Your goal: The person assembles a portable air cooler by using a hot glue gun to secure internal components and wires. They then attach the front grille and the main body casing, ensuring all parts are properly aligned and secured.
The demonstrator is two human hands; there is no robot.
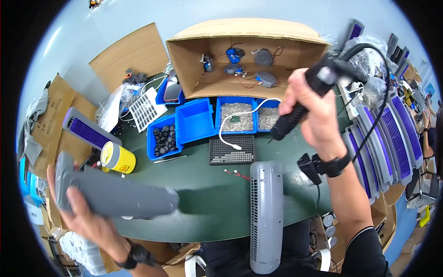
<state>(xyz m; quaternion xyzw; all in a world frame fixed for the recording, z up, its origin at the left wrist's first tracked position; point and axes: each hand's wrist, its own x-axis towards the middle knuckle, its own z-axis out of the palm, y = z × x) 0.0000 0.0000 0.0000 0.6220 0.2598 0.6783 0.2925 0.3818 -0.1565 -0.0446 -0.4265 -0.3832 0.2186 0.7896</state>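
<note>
Left hand: thumb and fingers gripping one end of a grey casing, held above the tabletop's near left corner.
Right hand: wrapped around a black screwdriver, raised over the tabletop's right side.
Second casing: overhangs the near edge; red wires beside its far end.
Blue bins: toward the far edge; a white cable crosses one, ending over the black tray.
Carton: behind the bins.
Yellow tub: left edge, beyond the grey casing.
Purple-faced casings: crowded along the right edge.
</note>
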